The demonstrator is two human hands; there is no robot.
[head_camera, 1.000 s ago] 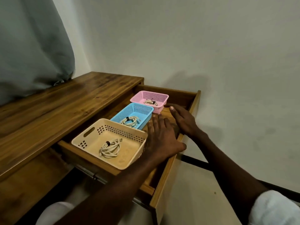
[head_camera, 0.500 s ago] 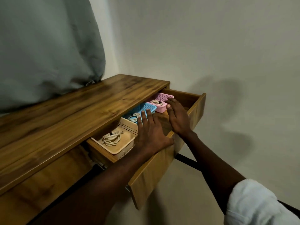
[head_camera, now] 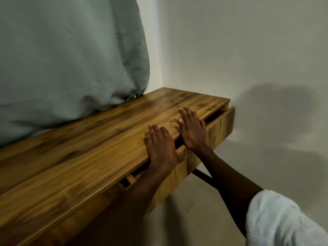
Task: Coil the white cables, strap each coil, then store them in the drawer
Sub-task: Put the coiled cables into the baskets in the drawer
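While we watch from the head camera, the drawer [head_camera: 220,126] stands almost shut, only a dark slit left under the desk [head_camera: 106,139] top; a second ago it was wide open with three baskets showing. Our left hand [head_camera: 160,148] and right hand [head_camera: 192,130] lie flat with straight fingers over the drawer's front edge, gripping nothing, pushing it in. The white cables are now hidden inside the drawer, so we judge the storing done bar the last push. A grey cloth [head_camera: 67,55] hangs behind.
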